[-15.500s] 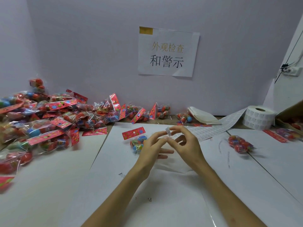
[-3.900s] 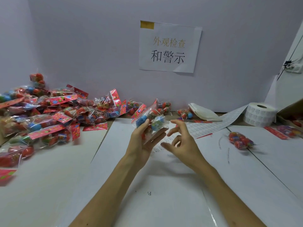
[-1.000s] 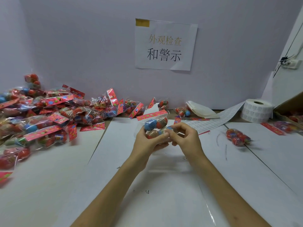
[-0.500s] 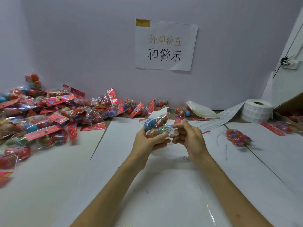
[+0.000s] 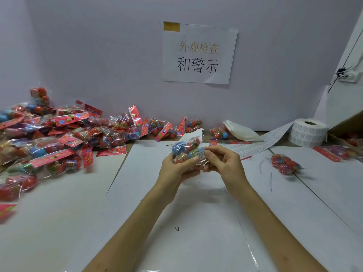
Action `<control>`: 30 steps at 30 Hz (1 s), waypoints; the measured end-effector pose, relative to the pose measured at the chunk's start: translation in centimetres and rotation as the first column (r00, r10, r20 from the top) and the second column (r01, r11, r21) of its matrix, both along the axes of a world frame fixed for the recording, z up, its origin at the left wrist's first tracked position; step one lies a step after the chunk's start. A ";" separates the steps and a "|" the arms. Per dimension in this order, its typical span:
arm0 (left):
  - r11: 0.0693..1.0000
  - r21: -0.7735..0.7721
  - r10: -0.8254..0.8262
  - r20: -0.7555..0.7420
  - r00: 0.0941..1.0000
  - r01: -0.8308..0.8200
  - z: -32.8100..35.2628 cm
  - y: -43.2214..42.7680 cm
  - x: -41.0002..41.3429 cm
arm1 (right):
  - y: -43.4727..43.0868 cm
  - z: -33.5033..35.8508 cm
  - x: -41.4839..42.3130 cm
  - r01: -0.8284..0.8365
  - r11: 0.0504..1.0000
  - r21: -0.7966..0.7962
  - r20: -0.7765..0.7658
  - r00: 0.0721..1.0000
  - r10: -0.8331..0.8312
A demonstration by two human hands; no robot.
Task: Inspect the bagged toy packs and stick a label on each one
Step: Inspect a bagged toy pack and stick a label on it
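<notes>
On my feed the two hands are together in front of me, raised above the bench [image 5: 59,216]. The left hand [image 5: 176,170] cups a toy pack [image 5: 183,149] from below, its fingers curled round the clear bag and its thumb laid across the front. The right hand [image 5: 224,163] meets it from the right side and pinches the same bag, thumb on top and fingers tucked behind. Under that thumb I can make out a small white label [image 5: 199,154] with dark print, lying on the face of the bag. I cannot tell whether it is fully stuck down. Inside the bag I see a blue ball and several red ones.

Below the hands, white paper sheets [image 5: 196,232] cover the bench. Just right of the right hand a single bagged pack [image 5: 284,163] of red balls lies on its own. Beyond the hands and to the right, a strip of labels [image 5: 255,147] runs across the bench up to a white label roll [image 5: 308,132], with a folded white stack [image 5: 240,132] near the wall between them. A cardboard box [image 5: 349,124] shows at the far right edge.

Well to the left of the left hand, a big pile of packs [image 5: 59,138] with red header cards spreads along the wall. Straight ahead above the hands, a paper sign [image 5: 198,54] with printed characters hangs on the pale wall.
</notes>
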State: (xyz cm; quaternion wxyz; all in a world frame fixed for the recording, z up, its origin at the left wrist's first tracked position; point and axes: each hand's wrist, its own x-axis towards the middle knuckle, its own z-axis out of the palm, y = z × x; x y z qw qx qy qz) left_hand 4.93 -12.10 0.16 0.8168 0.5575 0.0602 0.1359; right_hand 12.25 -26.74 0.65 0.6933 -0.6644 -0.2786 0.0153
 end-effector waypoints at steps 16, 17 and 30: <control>0.999 0.013 -0.038 -0.006 0.999 0.038 0.2 0.0 -0.2 | 0.1 -0.3 0.2 -0.002 0.997 -0.082 0.045 0.999 0.006; 0.999 0.009 -0.049 -0.004 0.999 0.049 0.2 -0.1 -0.2 | 0.2 -0.3 0.2 0.010 0.997 -0.082 0.056 0.998 -0.005; 0.999 0.020 -0.047 -0.014 0.999 0.047 0.0 -0.1 -0.1 | -0.1 -0.2 0.3 -0.014 0.999 -0.030 0.101 0.995 0.017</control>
